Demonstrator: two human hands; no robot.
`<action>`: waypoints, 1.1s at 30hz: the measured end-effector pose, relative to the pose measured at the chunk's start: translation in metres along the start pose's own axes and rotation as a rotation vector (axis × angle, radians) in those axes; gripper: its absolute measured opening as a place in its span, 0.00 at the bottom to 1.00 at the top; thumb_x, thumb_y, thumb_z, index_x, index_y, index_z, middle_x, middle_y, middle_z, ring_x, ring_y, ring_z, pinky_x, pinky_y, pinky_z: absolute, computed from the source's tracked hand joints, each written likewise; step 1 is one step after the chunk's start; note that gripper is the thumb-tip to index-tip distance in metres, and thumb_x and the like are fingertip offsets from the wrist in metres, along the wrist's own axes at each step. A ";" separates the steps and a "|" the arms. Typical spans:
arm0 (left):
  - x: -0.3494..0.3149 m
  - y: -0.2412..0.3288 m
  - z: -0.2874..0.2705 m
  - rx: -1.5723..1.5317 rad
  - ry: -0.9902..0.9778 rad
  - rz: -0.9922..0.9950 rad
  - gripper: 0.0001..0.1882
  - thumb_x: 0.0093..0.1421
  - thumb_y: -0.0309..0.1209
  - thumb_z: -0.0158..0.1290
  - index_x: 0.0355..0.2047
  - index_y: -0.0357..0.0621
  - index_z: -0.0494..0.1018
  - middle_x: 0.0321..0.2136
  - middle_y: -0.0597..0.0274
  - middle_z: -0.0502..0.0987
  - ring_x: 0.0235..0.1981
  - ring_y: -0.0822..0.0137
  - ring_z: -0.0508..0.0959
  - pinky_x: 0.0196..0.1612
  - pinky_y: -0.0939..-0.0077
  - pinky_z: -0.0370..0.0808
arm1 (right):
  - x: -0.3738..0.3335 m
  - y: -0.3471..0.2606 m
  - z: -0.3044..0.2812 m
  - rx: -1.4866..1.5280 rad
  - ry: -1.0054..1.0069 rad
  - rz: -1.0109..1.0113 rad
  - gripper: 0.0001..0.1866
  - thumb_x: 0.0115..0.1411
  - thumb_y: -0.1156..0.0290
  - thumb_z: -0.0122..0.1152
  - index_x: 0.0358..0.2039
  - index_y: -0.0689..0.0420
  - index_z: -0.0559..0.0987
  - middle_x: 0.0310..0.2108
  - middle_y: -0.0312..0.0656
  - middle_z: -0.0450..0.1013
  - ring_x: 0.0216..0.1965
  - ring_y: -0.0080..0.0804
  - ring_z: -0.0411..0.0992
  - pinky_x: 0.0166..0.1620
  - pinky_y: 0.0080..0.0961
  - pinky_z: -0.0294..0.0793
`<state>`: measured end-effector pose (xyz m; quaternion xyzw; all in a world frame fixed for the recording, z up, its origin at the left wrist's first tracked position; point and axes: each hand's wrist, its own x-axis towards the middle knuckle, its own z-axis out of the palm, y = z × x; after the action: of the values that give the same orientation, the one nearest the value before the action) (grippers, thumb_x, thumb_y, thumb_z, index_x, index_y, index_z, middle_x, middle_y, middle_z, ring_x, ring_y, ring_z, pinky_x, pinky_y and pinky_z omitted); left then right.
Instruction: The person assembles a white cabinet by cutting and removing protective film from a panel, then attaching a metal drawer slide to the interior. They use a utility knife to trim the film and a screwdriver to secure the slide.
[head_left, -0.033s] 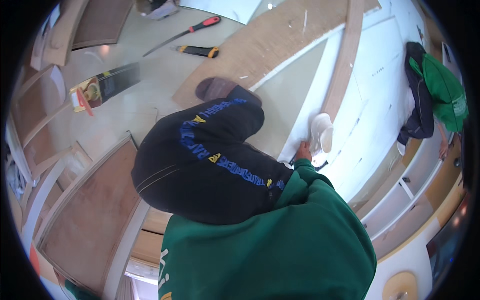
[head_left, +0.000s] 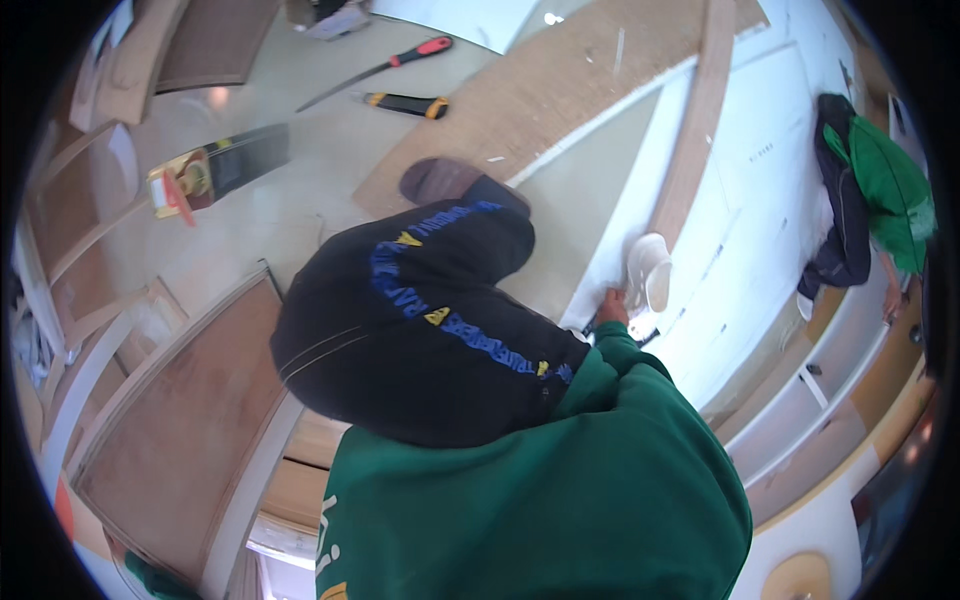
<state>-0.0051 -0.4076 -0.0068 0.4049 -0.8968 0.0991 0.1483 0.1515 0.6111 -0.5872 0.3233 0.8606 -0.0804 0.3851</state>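
Out of the green right sleeve, my right hand (head_left: 611,305) reaches down to the white panel (head_left: 740,210). Its fingers are curled, and a dark piece (head_left: 648,337) shows beside the wrist; what the fingers hold is too small to make out. Against this hand rests a white, rounded, shoe-like thing (head_left: 648,272), just below the end of a long wooden strip (head_left: 695,130). My left hand is not seen. To the left lies my bent leg in black trousers (head_left: 400,320), ending in a brown shoe (head_left: 438,180).
On the floor lie a utility knife (head_left: 408,105), a thin-bladed tool with a red and black handle (head_left: 418,50) and a yellowish tool with a dark blade (head_left: 185,185). A brown board (head_left: 560,90) lies ahead; framed panels (head_left: 180,420) stand left. Another person in green (head_left: 885,180) works at right.
The whole view has shifted slightly, so everything sits a little further right and lower. My right hand keeps its place beside the white shoe-like thing.
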 end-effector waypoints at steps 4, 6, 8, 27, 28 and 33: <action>0.040 -0.042 -0.014 0.004 -0.031 -0.007 0.24 0.65 0.43 0.49 0.55 0.39 0.71 0.46 0.55 0.77 0.46 0.65 0.76 0.52 0.75 0.70 | 0.032 0.023 -0.013 -0.072 -0.129 -0.293 0.12 0.50 0.64 0.65 0.32 0.54 0.76 0.30 0.50 0.76 0.37 0.51 0.75 0.40 0.45 0.74; 0.052 -0.068 -0.017 0.014 -0.068 0.008 0.24 0.65 0.43 0.49 0.54 0.39 0.71 0.46 0.55 0.77 0.46 0.65 0.76 0.52 0.75 0.70 | 0.029 0.011 -0.021 0.007 -0.254 -0.211 0.12 0.47 0.62 0.67 0.30 0.54 0.77 0.29 0.49 0.76 0.35 0.50 0.75 0.40 0.41 0.74; 0.067 -0.084 -0.036 0.007 -0.115 0.057 0.24 0.65 0.44 0.48 0.54 0.40 0.71 0.46 0.55 0.77 0.46 0.65 0.76 0.52 0.74 0.70 | 0.032 0.003 -0.022 0.040 -0.272 -0.319 0.11 0.46 0.64 0.67 0.28 0.53 0.78 0.29 0.47 0.75 0.35 0.48 0.74 0.39 0.41 0.73; -0.094 0.230 -0.084 0.096 0.139 0.372 0.17 0.60 0.43 0.54 0.42 0.44 0.77 0.39 0.55 0.79 0.41 0.55 0.79 0.45 0.65 0.74 | -0.032 -0.448 -0.520 0.613 -0.030 -1.524 0.04 0.58 0.77 0.58 0.29 0.64 0.75 0.26 0.39 0.74 0.30 0.22 0.71 0.36 0.21 0.71; -0.104 0.242 -0.104 0.060 0.125 0.304 0.17 0.60 0.43 0.54 0.43 0.44 0.77 0.40 0.55 0.79 0.41 0.56 0.79 0.45 0.65 0.74 | -0.053 -0.477 -0.519 0.745 -0.177 -1.525 0.03 0.59 0.78 0.56 0.31 0.64 0.73 0.24 0.39 0.72 0.29 0.24 0.72 0.36 0.21 0.72; -0.221 0.319 -0.085 -0.829 0.056 0.043 0.25 0.55 0.39 0.61 0.51 0.43 0.72 0.42 0.59 0.78 0.42 0.66 0.78 0.48 0.71 0.74 | -0.163 -0.588 -0.478 0.908 -0.696 -1.572 0.05 0.57 0.80 0.60 0.35 0.63 0.76 0.23 0.41 0.73 0.23 0.27 0.71 0.29 0.22 0.72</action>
<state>-0.0916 -0.0203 -0.0218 0.2892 -0.8646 -0.2565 0.3210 -0.4232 0.2584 -0.2058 -0.2677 0.5561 -0.7302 0.2931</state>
